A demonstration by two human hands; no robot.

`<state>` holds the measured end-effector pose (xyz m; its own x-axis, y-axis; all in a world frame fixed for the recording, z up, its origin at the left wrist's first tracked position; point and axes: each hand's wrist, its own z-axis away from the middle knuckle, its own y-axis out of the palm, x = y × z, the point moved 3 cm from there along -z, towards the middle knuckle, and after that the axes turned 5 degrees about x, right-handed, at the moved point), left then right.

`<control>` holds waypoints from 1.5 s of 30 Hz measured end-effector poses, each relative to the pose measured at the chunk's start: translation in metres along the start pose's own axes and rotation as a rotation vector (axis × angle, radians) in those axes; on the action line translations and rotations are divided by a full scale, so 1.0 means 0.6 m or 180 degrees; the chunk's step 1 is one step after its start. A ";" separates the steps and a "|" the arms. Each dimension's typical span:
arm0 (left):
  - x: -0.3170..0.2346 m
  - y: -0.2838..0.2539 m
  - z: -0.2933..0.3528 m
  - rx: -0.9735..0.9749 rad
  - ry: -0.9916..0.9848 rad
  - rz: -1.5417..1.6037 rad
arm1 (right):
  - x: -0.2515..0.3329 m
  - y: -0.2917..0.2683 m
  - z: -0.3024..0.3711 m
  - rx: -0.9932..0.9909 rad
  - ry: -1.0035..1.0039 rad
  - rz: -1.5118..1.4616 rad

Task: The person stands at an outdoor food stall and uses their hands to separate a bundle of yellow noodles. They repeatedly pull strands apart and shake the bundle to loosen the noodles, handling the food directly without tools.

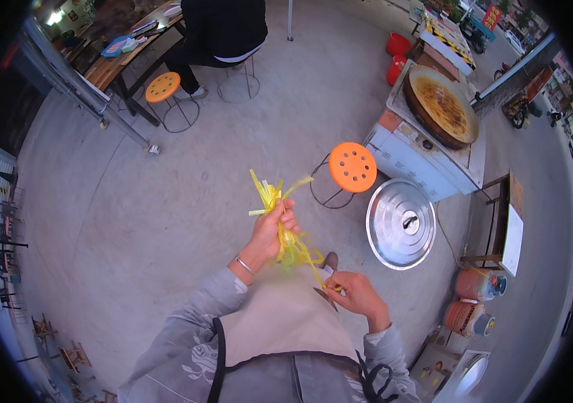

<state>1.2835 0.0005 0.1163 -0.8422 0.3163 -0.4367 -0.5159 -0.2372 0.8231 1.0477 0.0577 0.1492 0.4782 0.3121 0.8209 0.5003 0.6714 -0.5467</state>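
Note:
My left hand is closed round a bundle of yellow plastic strips, held out in front of my apron. Loose ends of the strips fan out above the fist, and more hang below it in a yellow-green tangle. One strip runs from the bundle down to my right hand, which pinches it between thumb and fingers. A dark, thin shape shows beside the right fingers, too small to make out. On my left wrist is a silver bangle.
An orange stool stands ahead, beside a large metal lid. Behind them is a cooking stand with a big round pan. Gas cylinders stand at right. A seated person is at a wooden table, far left.

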 end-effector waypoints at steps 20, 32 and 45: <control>0.016 0.115 0.066 0.1595 -0.0340 -0.1949 | 0.084 -0.095 -0.042 -0.1574 0.0009 -0.1584; 0.012 0.123 0.090 0.1811 -0.0357 -0.2418 | 0.112 -0.096 -0.080 -0.1471 -0.0291 -0.2859; 0.005 0.130 0.099 0.2222 -0.1149 -0.3249 | 0.080 -0.099 -0.089 -0.1028 0.0069 -0.3713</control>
<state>1.2498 0.0376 0.2008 0.0297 0.3244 -0.9455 -0.6151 0.7515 0.2385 1.0796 -0.0027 0.2124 -0.3700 -0.3825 0.8466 0.7946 0.3419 0.5017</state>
